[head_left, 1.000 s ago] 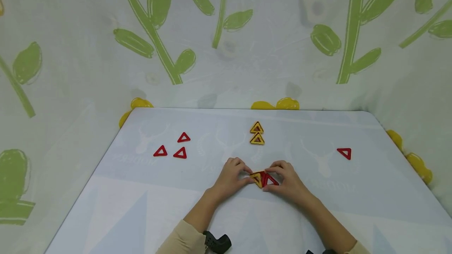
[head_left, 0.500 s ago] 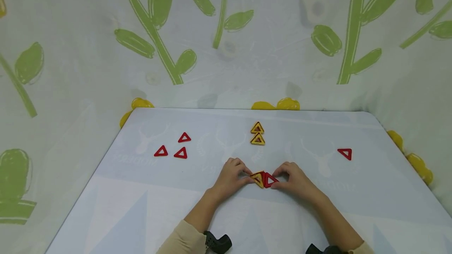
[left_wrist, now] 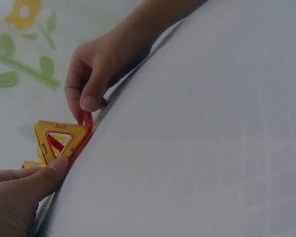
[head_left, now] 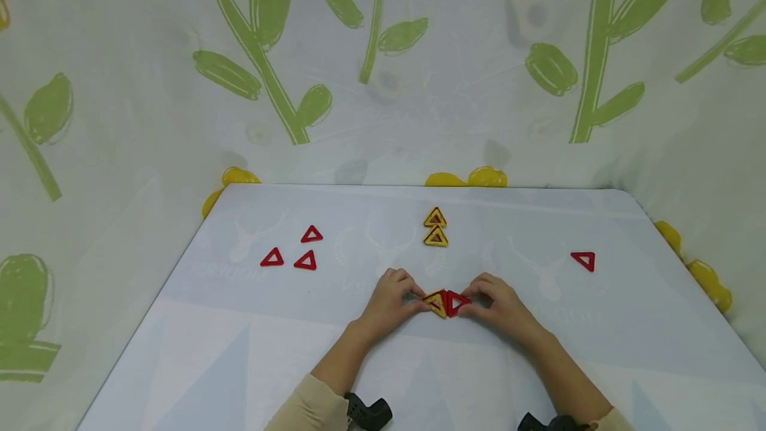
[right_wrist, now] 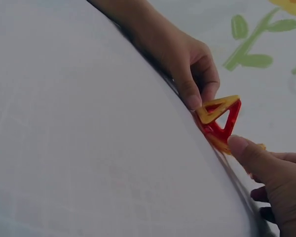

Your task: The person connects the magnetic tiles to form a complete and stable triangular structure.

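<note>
In the head view, my left hand (head_left: 391,298) pinches the left corner of a yellow triangular magnetic tile (head_left: 441,311) with a window in its middle. A red triangular magnetic tile (head_left: 450,304) meets it edge to edge on the right. My right hand (head_left: 499,304) pinches that red tile at its right tip between thumb and forefinger. In the left wrist view, the yellow tile (left_wrist: 42,140) leans upright at my left thumb, with red edges behind it. The right wrist view shows the red tile (right_wrist: 232,118) slanting up from the tabletop beside my right thumb.
Three red triangle tiles (head_left: 306,265) lie at the left of the white table (head_left: 335,378). Two yellow triangle tiles (head_left: 435,243) lie in line behind my hands. Another red triangle tile (head_left: 589,261) lies far right. A flower-patterned cloth (head_left: 455,105) hangs behind the table.
My right fingers have slid from around the red tile to its right tip and drawn slightly right, leaving more of it showing. My left hand has kept its pinch on the yellow tile.
</note>
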Motion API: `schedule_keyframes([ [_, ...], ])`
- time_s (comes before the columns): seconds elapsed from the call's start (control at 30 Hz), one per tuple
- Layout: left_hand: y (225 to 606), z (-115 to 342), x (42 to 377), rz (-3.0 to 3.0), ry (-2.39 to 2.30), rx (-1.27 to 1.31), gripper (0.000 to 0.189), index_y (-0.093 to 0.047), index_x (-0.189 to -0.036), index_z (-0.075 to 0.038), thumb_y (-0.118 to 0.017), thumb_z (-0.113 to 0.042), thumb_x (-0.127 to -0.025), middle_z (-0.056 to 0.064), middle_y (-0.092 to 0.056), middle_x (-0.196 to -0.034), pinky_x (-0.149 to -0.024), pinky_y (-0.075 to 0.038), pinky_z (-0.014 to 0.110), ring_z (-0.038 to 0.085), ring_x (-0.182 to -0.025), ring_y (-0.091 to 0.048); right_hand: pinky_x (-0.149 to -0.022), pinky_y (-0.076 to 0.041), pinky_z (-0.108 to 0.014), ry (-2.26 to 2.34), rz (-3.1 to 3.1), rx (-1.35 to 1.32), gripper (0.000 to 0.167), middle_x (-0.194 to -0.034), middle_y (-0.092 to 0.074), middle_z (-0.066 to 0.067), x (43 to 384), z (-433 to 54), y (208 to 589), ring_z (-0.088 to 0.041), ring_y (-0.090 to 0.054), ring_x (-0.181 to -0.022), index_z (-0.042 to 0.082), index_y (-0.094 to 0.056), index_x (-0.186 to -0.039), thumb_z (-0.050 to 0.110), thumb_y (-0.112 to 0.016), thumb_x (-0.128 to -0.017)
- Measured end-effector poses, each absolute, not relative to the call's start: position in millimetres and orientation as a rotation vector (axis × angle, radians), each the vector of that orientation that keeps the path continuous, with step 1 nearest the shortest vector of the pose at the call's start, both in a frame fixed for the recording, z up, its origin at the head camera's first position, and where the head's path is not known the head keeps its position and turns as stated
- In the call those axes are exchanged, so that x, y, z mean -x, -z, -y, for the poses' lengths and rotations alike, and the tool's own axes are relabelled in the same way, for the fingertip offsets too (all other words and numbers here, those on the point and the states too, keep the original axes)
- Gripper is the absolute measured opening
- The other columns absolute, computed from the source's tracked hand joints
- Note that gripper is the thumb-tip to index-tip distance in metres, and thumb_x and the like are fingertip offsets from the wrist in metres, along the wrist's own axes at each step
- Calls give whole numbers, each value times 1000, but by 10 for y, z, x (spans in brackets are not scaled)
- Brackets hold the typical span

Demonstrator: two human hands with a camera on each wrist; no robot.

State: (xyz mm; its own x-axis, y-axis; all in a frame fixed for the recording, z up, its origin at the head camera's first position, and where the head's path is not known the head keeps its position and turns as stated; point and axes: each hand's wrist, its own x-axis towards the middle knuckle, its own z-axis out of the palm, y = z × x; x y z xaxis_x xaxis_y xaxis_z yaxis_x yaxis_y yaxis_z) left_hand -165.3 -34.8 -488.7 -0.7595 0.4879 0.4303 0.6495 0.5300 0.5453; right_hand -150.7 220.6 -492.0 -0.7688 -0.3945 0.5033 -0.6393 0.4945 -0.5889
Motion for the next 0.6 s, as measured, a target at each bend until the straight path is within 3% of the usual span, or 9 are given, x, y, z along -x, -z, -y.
schedule_keyframes([
  [0.33, 4902, 338, 1646, 2553, 1062, 952, 22, -68, -85, -13, -80, -27, -73, -1, -56, -86, -77, -41, 27, 14, -86, -48, -69, -46, -14, -1301, 2307, -919, 35, -83, -64, -14, 1413, -2054, 4809, -19, -57, -73, -4, -68, -93, -10, -81, -61],
  [0.6, 4888, 331, 1654, 2556, 1044, 952, 22, -68, -85, -14, -79, -28, -73, -1, -56, -87, -76, -41, 27, 13, -86, -48, -74, -45, -10, -1273, 2356, -864, 39, -91, -68, -4, 1464, -2084, 4953, -8, -61, -82, 3, -70, -103, 3, -83, -65],
])
